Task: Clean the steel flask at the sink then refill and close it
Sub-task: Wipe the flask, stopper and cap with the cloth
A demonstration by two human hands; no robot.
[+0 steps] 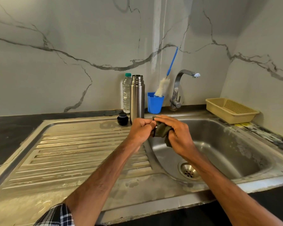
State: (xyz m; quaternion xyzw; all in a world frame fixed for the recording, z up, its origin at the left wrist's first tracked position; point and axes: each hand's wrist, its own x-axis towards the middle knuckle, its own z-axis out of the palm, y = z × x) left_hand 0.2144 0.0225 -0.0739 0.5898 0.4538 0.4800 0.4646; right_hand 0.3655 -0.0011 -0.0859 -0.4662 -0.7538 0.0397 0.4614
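A green cloth (161,130) is gripped by the left hand (141,130) and right hand (176,132), fingers (164,119) curled round it, near the open flask (137,98).

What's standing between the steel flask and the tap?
A blue cup with a brush leaning in it stands between the flask and the tap, as the head view shows.

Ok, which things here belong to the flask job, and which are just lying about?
Job: steel flask, black cap, water bottle (likely refill), bottle brush, tap, cloth gripped by left hand and right hand.
Lying about: blue cup, beige basket.
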